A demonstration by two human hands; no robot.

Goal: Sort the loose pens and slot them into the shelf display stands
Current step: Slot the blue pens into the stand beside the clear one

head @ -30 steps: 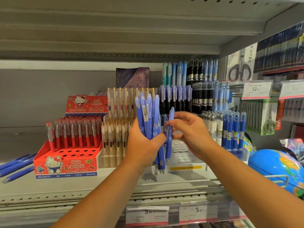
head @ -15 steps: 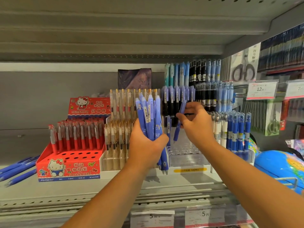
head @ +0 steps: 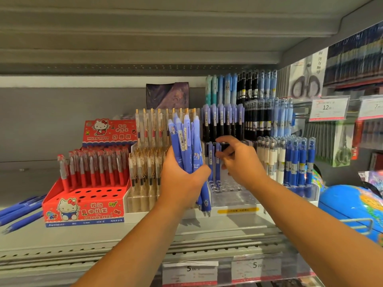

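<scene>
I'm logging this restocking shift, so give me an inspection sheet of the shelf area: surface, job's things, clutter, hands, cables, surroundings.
Surface: grey shelf, pen stands in a row along it.
Job's things: bundle of blue pens held upright; two blue pens standing in the clear stand; loose pens lying far left.
Clutter: globe at right.
Hands: left hand grips the bundle; right hand open beside the two blue pens.
Cables: nothing seen.
Surroundings: price tags, hanging scissors packs.
</scene>
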